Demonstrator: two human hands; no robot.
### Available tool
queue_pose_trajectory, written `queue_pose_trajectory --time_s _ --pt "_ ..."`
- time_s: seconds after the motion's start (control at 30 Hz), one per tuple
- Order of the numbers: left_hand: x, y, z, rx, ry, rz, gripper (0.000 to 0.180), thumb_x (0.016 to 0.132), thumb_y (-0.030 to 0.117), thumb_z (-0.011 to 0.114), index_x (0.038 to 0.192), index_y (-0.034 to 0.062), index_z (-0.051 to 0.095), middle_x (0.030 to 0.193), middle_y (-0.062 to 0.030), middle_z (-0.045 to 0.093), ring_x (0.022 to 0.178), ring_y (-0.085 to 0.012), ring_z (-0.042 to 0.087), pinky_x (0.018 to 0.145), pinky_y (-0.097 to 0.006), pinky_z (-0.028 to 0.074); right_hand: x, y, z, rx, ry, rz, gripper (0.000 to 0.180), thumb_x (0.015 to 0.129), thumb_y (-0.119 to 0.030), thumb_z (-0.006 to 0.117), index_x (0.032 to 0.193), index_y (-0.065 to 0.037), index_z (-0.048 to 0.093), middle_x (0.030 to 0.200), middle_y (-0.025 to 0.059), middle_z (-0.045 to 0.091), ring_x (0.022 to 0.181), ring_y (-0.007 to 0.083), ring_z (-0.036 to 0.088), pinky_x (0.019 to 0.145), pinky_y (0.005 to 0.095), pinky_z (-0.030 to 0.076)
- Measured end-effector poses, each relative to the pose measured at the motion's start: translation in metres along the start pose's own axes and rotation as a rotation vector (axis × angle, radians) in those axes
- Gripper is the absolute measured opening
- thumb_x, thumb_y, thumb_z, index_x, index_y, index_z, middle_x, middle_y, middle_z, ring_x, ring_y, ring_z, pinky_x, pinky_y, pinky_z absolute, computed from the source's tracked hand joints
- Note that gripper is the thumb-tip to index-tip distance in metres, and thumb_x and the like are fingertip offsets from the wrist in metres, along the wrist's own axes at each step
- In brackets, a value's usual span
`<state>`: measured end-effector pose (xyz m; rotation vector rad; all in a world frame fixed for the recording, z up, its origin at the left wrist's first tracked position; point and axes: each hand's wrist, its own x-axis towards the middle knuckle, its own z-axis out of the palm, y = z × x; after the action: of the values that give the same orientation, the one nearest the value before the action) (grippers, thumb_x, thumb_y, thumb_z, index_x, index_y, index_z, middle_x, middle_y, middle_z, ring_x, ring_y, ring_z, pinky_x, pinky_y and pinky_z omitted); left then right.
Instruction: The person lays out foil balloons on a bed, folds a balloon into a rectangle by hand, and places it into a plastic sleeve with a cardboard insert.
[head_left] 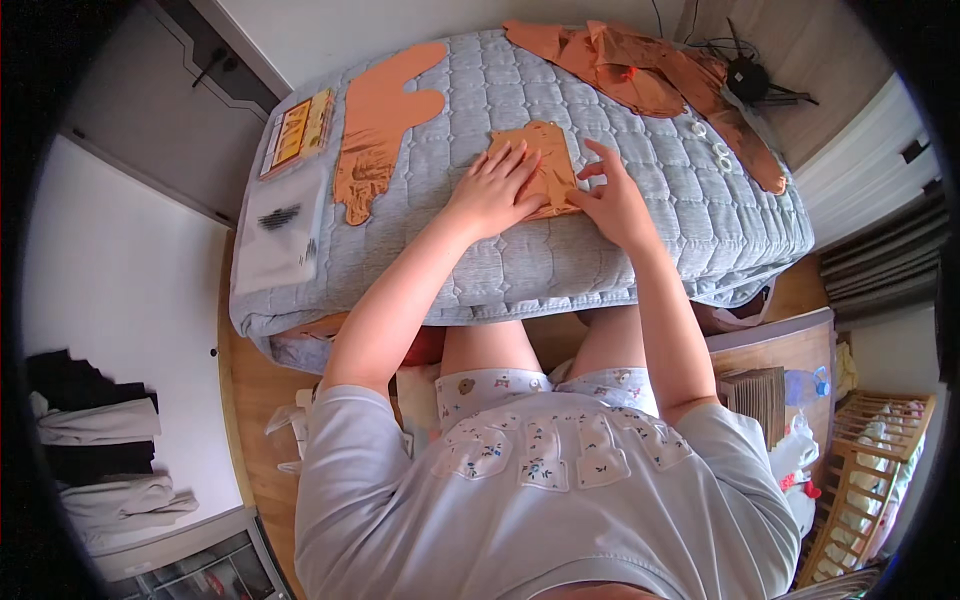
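Observation:
A folded piece of copper-coloured foil (552,160), which looks like a flat foil balloon, lies in front of me on the grey quilted bed cover. My left hand (495,188) rests flat on its left part with the fingers stretched out. At its right edge is my right hand (612,195), thumb touching the foil's near corner and the other fingers apart and slightly bent. Left of them lies an uninflated copper foil balloon (390,110), spread out flat. More copper foil (640,75) lies crumpled at the back right.
White ribbon rolls (722,155) sit on the bed's right side. A yellow and red packet (298,133) and a see-through plastic bag (280,225) lie at its left edge. Behind the bed's right corner stands a black router (750,80). A wooden cot (850,500) is at right.

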<state>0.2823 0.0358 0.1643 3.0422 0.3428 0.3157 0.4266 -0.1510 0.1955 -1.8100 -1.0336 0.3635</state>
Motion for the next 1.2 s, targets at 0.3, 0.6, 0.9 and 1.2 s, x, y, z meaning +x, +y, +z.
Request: queue_pose_trajectory --time_s 0.3,0.6,0.9,1.2 --pt "-0.004 -0.002 0.005 -0.018 0.033 -0.018 0.078 0.098 0.057 0.056 0.162 0.0202 0.030 0.167 -0.0121 0.029 0.154 -0.0315 0.027 0.125 -0.052 0.022 -0.046 -0.006 -0.003 -0.417 -0.023 -0.435 0.056 0.092 -0.017 0.072 0.143 -0.006 0.054 0.136 0.0149 0.059 0.121 0.0315 0.061 0.105 0.0461 0.047" --pt "-0.003 0.002 0.004 -0.036 0.013 -0.024 0.086 0.096 0.069 0.051 0.160 0.0153 0.033 0.168 -0.0136 0.027 0.156 -0.0308 0.023 0.126 -0.050 0.018 -0.053 0.000 -0.011 -0.645 -0.131 -0.539 0.050 0.098 -0.027 0.065 0.142 -0.005 0.057 0.146 0.0167 0.056 0.138 0.0323 0.051 0.118 0.0496 0.037" --pt "0.002 0.005 0.001 0.003 -0.005 -0.036 0.084 0.095 0.063 0.055 0.159 0.0116 0.036 0.167 -0.0148 0.030 0.155 -0.0318 0.027 0.125 -0.051 0.022 0.045 0.018 -0.027 -0.611 -0.293 -0.487 0.067 0.088 -0.038 0.077 0.146 -0.013 0.056 0.155 0.0094 0.049 0.147 0.0337 0.039 0.121 0.0477 0.030" --pt "-0.004 -0.003 0.000 -0.069 -0.006 -0.019 0.086 0.098 0.065 0.050 0.161 0.0097 0.031 0.169 -0.0148 0.024 0.157 -0.0309 0.020 0.126 -0.049 0.017 0.050 0.016 -0.026 -0.721 -0.486 -0.375 0.099 0.071 -0.064 0.081 0.155 -0.023 0.047 0.161 0.0010 0.043 0.152 0.0350 0.029 0.125 0.0555 0.014"
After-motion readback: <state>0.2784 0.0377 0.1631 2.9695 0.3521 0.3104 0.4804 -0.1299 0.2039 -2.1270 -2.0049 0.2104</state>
